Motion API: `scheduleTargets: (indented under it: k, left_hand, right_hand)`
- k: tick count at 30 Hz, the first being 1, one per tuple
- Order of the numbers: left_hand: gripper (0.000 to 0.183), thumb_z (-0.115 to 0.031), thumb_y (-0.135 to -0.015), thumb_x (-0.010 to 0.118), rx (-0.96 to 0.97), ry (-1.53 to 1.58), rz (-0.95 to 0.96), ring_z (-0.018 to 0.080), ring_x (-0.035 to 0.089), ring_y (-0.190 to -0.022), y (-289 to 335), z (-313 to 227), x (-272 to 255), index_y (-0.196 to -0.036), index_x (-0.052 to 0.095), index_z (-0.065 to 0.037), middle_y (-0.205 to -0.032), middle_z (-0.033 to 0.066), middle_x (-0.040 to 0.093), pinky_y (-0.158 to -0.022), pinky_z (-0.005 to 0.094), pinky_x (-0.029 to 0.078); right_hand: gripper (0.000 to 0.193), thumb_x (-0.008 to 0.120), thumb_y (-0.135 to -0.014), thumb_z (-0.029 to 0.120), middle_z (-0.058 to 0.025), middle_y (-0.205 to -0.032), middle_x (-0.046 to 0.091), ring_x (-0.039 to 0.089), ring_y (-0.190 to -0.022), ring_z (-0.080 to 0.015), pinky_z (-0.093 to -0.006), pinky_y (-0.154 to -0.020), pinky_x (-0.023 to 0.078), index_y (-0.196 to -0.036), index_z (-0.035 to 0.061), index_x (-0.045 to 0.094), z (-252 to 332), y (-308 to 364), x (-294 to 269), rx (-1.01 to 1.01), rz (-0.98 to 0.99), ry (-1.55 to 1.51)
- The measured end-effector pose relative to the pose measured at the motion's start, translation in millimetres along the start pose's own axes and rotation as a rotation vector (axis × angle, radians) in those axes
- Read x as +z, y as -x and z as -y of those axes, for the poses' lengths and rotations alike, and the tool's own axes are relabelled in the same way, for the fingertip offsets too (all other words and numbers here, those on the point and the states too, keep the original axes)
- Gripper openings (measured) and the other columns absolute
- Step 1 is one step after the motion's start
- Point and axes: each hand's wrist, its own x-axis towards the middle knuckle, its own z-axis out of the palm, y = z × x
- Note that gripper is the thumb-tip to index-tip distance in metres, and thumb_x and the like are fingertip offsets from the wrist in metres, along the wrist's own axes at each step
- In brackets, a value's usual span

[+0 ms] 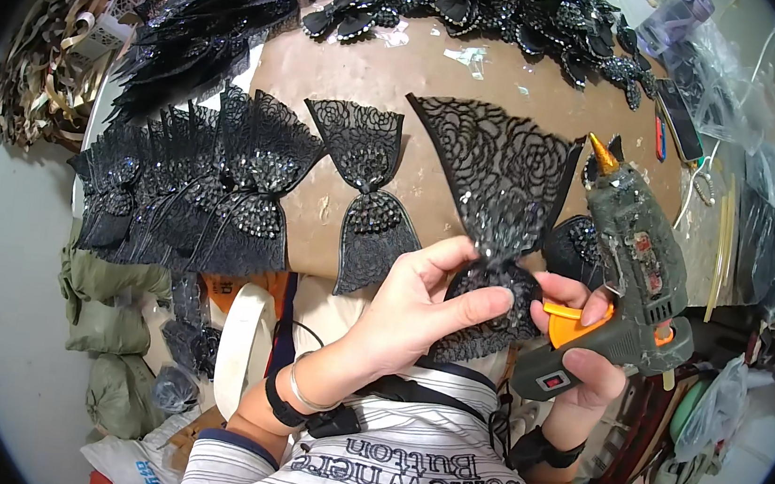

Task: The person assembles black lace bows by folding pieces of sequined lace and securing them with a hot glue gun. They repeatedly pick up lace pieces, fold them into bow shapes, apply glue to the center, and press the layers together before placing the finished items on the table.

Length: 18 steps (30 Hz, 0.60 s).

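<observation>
A black lace bow (508, 170) with a beaded, pinched middle is in my left hand (429, 294), its thumb pressed on the lower half near the knot. The bow's wide lace end fans away over the table. My right hand (594, 363) is wrapped around a dark green glue gun (640, 245) with an orange trigger (572, 328) and a golden nozzle pointing up and away. Fingers of that hand also reach the bow's right edge. Directly left lies a similar bow (367, 169), flat on the table. Another bow (576, 248) is partly hidden behind the glue gun.
A row of overlapping lace bows (196, 179) lies on the left of the brown tabletop (349, 73). Black beaded bows (450, 3) are piled along the far edge. Thin glue sticks (723, 244) and clear plastic bags (716, 78) are at right. Ribbon strips (79, 30) hang far left.
</observation>
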Motion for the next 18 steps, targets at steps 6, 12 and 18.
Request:
scheduleTargets:
  k: [6, 12, 18]
  left_hand:
    - [0.034, -0.007, -0.085, 0.070, 0.011, -0.033, -0.045, 0.0135, 0.061, -0.098, -4, 1, 3, -0.115, 0.058, 0.001, -0.108, 0.0071, 0.064, -0.090, 0.0286, 0.048]
    - [0.033, -0.012, -0.086, 0.070, 0.019, -0.020, -0.070, 0.0116, 0.061, -0.094, -9, 7, 4, -0.114, 0.058, 0.000, -0.104, 0.0054, 0.065, -0.086, 0.0268, 0.048]
    - [0.027, -0.011, -0.086, 0.070, 0.064, -0.099, -0.136, 0.0087, 0.060, -0.086, -16, 13, 8, -0.108, 0.059, -0.001, -0.096, 0.0023, 0.064, -0.078, 0.0236, 0.050]
  right_hand:
    - [0.037, 0.058, -0.064, -0.006, -0.0416, -0.131, 0.039, 0.043, -0.125, -0.0476, -0.0498, -0.101, 0.044, -0.098, 0.0037, 0.050, 6, 3, -5, 0.076, 0.026, -0.050]
    - [0.037, 0.056, -0.062, -0.006, -0.0421, -0.132, 0.037, 0.040, -0.126, -0.0499, -0.0512, -0.100, 0.045, -0.098, 0.0033, 0.051, 7, 3, -4, 0.094, -0.014, -0.052]
    - [0.036, 0.056, -0.062, -0.006, -0.0411, -0.134, 0.035, 0.042, -0.125, -0.0498, -0.0493, -0.098, 0.047, -0.096, 0.0022, 0.052, 1, 2, -5, 0.098, -0.043, -0.031]
